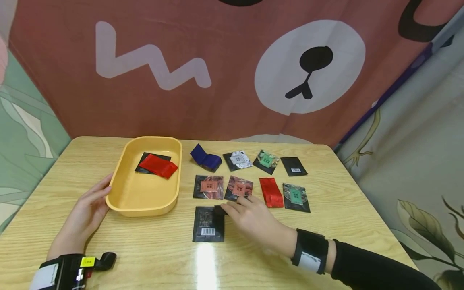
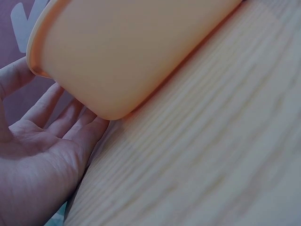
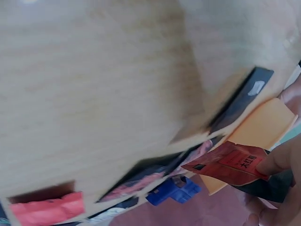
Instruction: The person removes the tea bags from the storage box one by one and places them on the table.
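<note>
My right hand (image 1: 251, 213) pinches a small packet (image 3: 235, 165) between thumb and fingers. The right wrist view shows its red printed front and dark lower part; in the head view only a dark edge appears at the fingertips. Just left of that hand lies a black packet with a barcode (image 1: 208, 225), flat on the table. A red-labelled packet (image 1: 238, 186) lies beyond the fingers, partly covered by them. My left hand (image 1: 88, 205) touches the left side of a yellow tray (image 1: 145, 201), fingers fairly straight against its wall and rim. A red packet (image 1: 159, 166) lies over a black packet (image 1: 143, 161) inside.
Right of the tray lie a folded blue packet (image 1: 206, 158), a white-labelled packet (image 1: 238, 160), a green-labelled packet (image 1: 266, 161) and a black packet (image 1: 293, 166). Nearer are another red-labelled packet (image 1: 208, 187), a red packet (image 1: 271, 193) and another green-labelled packet (image 1: 296, 197).
</note>
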A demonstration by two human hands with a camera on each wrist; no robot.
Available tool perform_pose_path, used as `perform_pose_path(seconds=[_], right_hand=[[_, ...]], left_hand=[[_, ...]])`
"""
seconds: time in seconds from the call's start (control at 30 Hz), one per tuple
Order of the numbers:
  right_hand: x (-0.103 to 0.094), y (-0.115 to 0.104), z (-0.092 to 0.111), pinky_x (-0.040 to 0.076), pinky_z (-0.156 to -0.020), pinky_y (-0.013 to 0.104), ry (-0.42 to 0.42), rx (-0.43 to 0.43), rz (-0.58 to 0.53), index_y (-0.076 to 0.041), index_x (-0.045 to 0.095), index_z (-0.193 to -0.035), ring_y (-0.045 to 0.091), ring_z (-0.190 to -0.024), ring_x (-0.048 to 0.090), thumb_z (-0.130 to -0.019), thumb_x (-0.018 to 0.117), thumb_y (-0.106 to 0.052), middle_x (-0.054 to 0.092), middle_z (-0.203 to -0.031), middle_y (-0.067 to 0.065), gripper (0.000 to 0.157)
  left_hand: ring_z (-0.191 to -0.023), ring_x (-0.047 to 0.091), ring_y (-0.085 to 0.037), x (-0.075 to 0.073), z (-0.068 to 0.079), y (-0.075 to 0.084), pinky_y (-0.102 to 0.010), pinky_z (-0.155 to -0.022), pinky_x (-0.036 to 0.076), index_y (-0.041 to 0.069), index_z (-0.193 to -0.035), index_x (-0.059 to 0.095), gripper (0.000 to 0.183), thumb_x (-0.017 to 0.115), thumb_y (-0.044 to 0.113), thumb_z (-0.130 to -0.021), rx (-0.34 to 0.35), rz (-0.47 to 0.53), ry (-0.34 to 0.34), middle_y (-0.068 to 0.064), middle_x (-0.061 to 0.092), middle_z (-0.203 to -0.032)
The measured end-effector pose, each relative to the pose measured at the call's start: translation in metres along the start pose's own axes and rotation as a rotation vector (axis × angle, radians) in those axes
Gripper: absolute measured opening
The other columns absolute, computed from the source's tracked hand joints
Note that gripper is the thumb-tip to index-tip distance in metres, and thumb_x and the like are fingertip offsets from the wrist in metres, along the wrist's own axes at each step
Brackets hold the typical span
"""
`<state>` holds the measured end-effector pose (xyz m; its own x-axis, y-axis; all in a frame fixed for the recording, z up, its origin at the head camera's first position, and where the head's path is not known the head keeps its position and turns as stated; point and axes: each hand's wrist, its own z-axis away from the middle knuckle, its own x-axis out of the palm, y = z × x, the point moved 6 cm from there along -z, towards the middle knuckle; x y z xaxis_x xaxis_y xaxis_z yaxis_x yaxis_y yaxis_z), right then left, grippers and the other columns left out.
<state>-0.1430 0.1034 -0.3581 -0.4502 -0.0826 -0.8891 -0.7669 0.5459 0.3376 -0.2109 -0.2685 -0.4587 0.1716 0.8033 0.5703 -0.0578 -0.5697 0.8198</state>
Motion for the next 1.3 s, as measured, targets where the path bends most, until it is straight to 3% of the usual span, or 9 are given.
perform_pose_path(seconds=[0.27,0.43,0.67,0.93,1.1,1.3], right_hand=[[0.008,-0.001,0.023,0.055,-0.071,0.031,-0.146,0.032,-0.034,-0.008,0.07,-0.12,0.019,-0.09,0.067,-0.084,0.076,-0.006,0.073,-0.109,0.004,0.037],[0.013,-0.002,0.032,0.055,-0.077,0.034,-0.21,0.053,-0.071,-0.011,0.07,-0.122,0.02,-0.099,0.067,-0.086,0.073,-0.007,0.071,-0.115,0.004,0.037],[0.025,-0.004,0.04,0.055,-0.082,0.037,-0.315,0.087,-0.126,-0.012,0.066,-0.129,0.021,-0.105,0.064,-0.09,0.072,-0.027,0.067,-0.124,0.006,0.042],[0.027,-0.005,0.044,0.053,-0.089,0.041,-0.387,0.134,-0.186,-0.012,0.062,-0.136,0.024,-0.113,0.061,-0.093,0.065,-0.048,0.062,-0.133,0.009,0.055],[0.027,-0.005,0.044,0.053,-0.091,0.042,-0.411,0.142,-0.193,-0.013,0.061,-0.137,0.024,-0.115,0.061,-0.095,0.062,-0.05,0.06,-0.135,0.009,0.056],[0.027,-0.005,0.043,0.052,-0.092,0.042,-0.424,0.143,-0.206,-0.014,0.061,-0.136,0.024,-0.114,0.061,-0.096,0.061,-0.05,0.06,-0.135,0.008,0.054]], left_hand=[[-0.116,0.054,-0.002,0.0,0.0,0.0,-0.018,-0.097,0.045,0.023,-0.15,0.044,0.047,0.038,0.006,-0.106,-0.026,-0.027,0.021,-0.002,0.0,-0.166],[-0.117,0.054,-0.001,-0.002,0.0,0.0,-0.018,-0.096,0.046,0.023,-0.151,0.042,0.048,0.039,0.007,-0.106,-0.036,-0.031,0.042,0.0,0.0,-0.166],[-0.116,0.055,-0.001,-0.001,0.001,0.0,-0.018,-0.096,0.046,0.023,-0.15,0.043,0.048,0.041,0.007,-0.106,-0.042,-0.025,0.049,0.0,-0.001,-0.166],[-0.119,0.053,-0.001,-0.001,0.0,0.0,-0.018,-0.096,0.046,0.023,-0.151,0.043,0.048,0.041,0.007,-0.106,-0.046,-0.024,0.048,0.0,0.0,-0.166],[-0.127,0.047,-0.002,-0.004,0.0,0.0,-0.017,-0.096,0.045,0.025,-0.153,0.038,0.05,0.04,0.008,-0.106,-0.057,-0.04,0.064,0.0,-0.003,-0.166],[-0.121,0.051,-0.001,-0.003,0.0,-0.001,-0.017,-0.096,0.045,0.024,-0.151,0.042,0.048,0.039,0.007,-0.106,-0.044,-0.038,0.048,-0.002,-0.003,-0.166]])
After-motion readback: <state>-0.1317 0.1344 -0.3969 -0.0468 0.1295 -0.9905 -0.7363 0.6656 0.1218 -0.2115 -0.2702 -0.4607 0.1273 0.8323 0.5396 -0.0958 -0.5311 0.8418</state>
